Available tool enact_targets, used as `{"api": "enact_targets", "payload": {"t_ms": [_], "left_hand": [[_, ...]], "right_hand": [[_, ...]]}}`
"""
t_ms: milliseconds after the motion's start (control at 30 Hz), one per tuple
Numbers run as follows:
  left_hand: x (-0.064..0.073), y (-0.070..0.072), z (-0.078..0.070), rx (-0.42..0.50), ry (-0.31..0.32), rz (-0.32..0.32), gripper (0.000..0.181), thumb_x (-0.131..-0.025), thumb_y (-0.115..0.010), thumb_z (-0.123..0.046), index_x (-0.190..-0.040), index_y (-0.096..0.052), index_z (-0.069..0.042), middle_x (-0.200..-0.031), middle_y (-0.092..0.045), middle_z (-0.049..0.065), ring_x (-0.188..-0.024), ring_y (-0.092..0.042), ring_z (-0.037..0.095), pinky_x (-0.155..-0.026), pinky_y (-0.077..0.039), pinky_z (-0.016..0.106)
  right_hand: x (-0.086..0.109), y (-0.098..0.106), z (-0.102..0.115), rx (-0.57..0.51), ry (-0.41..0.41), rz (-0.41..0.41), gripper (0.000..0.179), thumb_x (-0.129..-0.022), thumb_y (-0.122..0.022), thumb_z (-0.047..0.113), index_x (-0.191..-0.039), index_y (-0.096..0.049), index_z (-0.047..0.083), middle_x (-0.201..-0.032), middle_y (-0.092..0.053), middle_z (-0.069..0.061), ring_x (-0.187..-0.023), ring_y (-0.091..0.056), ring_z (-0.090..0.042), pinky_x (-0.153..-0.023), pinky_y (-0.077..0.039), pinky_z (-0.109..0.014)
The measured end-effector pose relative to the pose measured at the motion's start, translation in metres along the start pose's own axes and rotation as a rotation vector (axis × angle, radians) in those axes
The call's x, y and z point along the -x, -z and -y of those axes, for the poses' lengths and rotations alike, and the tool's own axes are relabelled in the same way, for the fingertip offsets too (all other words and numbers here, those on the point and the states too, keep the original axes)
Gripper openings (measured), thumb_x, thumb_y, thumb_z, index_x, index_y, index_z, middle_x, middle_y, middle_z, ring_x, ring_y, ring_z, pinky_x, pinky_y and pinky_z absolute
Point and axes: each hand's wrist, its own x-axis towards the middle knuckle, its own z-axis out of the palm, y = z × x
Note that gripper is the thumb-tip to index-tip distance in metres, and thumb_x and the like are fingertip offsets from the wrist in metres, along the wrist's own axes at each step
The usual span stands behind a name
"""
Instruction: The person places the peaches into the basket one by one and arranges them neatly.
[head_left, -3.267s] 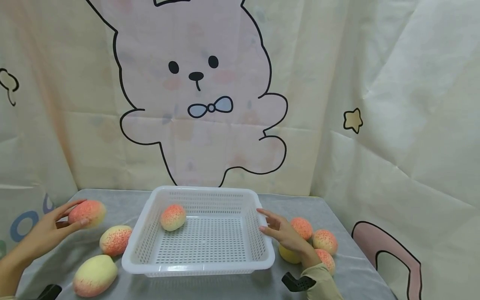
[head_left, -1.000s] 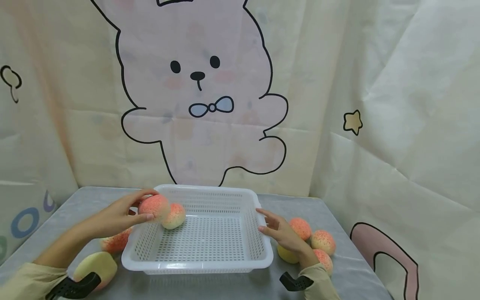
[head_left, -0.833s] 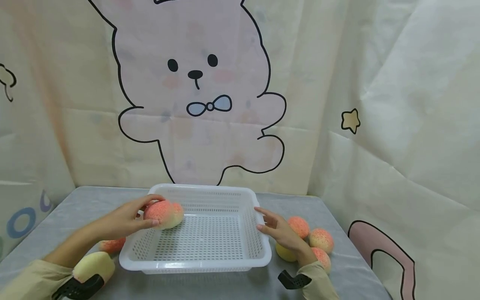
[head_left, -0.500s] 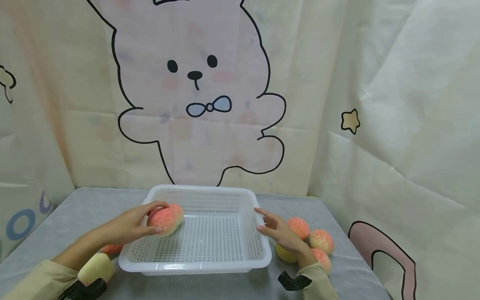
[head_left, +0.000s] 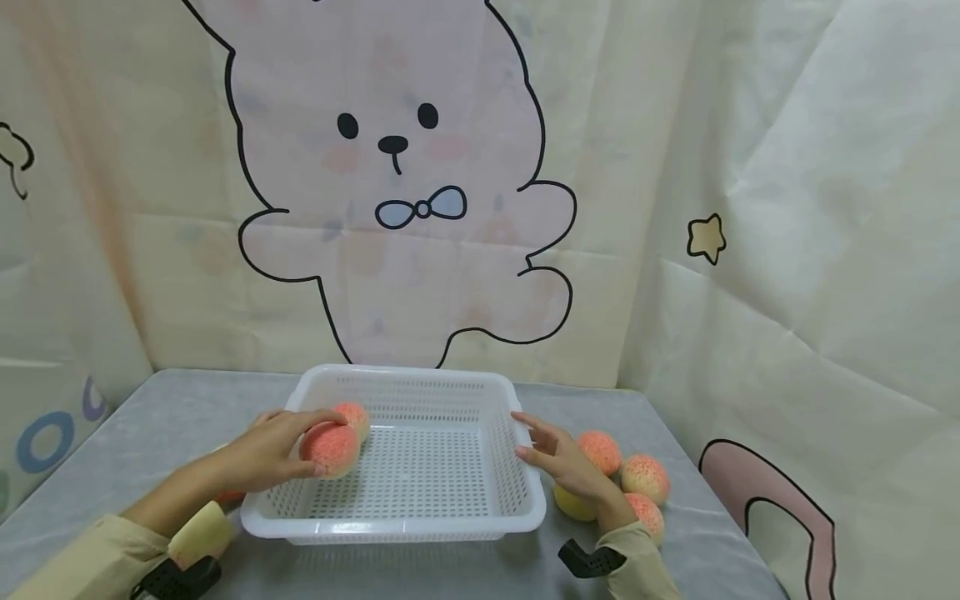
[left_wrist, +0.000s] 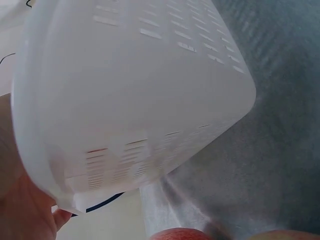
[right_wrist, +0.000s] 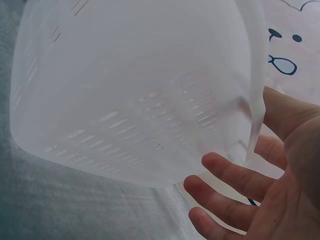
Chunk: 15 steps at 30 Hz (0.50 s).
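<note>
My left hand (head_left: 273, 454) grips a pink-and-yellow peach (head_left: 332, 451) inside the left part of the white plastic basket (head_left: 393, 527). Just behind it, partly covered, a second peach (head_left: 356, 418) lies in the basket. In the left wrist view the basket wall (left_wrist: 150, 90) hides the held peach, and the left hand (left_wrist: 22, 205) reaches over the rim. My right hand (head_left: 566, 461) holds the basket's right rim. From the right wrist, the right hand (right_wrist: 270, 185) shows thumb and index finger at the rim, the other fingers spread outside the wall.
Right of the basket, beside my right forearm, sit several peaches (head_left: 645, 478), one of them a yellow fruit (head_left: 574, 505). On the left a pale yellow peach (head_left: 201, 536) and a red one (head_left: 229, 498) lie partly behind my left arm. A grey cloth (head_left: 375, 575) covers the table.
My left hand has carried a peach from the table's left side over the basket's left rim, then lower inside, in front of the other peach. The right hand stays on the rim.
</note>
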Motion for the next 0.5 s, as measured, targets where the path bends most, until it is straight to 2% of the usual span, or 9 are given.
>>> {"api": "enact_targets", "payload": {"t_ms": [233,500], "left_hand": [[0.0002,-0.0022,0.0003,-0.027,-0.012,-0.008,0.067,-0.076,-0.088,-0.032,-0.136,-0.060,-0.019,-0.134,-0.067,0.008,-0.125,-0.059,0.039,-0.104,-0.025,0.071],[-0.0015,-0.0043,-0.0011,-0.044,0.022,0.006,0.069,-0.074,-0.089,-0.034,-0.134,-0.060,-0.017,-0.128,-0.070,0.008,-0.120,-0.059,0.039,-0.106,-0.022,0.072]], "right_hand": [[0.0009,0.0008,-0.0022,-0.003,0.007,0.000,0.066,-0.104,-0.057,0.017,-0.159,-0.025,0.000,-0.147,-0.049,-0.033,-0.121,-0.063,-0.033,-0.092,-0.055,-0.027],[-0.0008,0.0013,-0.0029,0.007,-0.006,-0.014,0.066,-0.103,-0.059,0.019,-0.159,-0.027,0.003,-0.149,-0.049,-0.030,-0.127,-0.058,-0.042,-0.094,-0.054,-0.027]]}}
